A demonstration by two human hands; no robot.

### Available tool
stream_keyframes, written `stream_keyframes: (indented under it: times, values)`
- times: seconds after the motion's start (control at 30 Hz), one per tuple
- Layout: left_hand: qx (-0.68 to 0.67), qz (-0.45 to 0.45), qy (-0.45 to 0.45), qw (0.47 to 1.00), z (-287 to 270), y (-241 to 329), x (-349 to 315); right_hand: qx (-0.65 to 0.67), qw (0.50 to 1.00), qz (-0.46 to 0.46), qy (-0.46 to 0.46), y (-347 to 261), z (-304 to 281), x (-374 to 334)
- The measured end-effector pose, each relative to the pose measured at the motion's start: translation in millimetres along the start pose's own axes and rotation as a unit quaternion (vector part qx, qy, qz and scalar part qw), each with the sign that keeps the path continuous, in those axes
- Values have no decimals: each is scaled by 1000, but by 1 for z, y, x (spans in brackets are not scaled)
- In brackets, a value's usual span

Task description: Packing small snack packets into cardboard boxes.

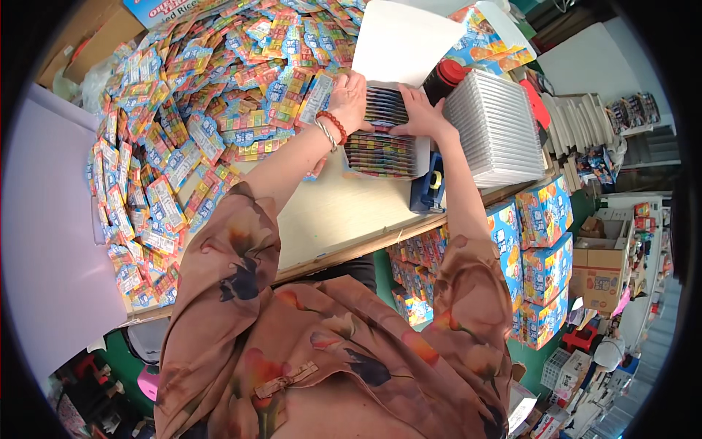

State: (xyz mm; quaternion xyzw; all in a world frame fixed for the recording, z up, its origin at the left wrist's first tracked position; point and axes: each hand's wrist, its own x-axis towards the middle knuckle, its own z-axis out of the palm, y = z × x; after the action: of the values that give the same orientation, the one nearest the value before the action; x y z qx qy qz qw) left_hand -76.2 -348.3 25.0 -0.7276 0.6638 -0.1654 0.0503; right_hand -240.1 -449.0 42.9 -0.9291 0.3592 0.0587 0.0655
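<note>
A white open box (423, 156) on the wooden table (336, 212) holds a row of colourful flat packets (380, 150) stood on edge. My left hand (349, 99) wears red and silver bracelets and presses on the left end of the packet row. My right hand (413, 111) presses flat on the right side of the same row. The box's white lid flap (402, 40) stands up behind my hands. Both hands touch the packets in the box; neither lifts one.
A large heap of loose colourful packets (190, 124) covers the table's left and far side. A stack of clear plastic trays (497, 128) sits right of the box, with a red-capped dark bottle (444, 79) and a blue tape dispenser (430, 186). Stacked printed cartons (541, 256) stand at the right.
</note>
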Motion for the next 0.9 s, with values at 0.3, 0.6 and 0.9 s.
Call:
stream_keyframes:
  times: [0.3, 0.6, 0.9]
  values:
    - [-135, 16, -54, 989, 16, -24, -7, 111, 955, 4, 276, -27, 27, -40]
    - [-545, 139, -66, 825, 37, -52, -45, 189, 946, 51, 257, -61, 17, -68]
    - [-372, 58, -20, 926, -6, -61, -126, 19, 950, 62, 304, -124, -3, -140]
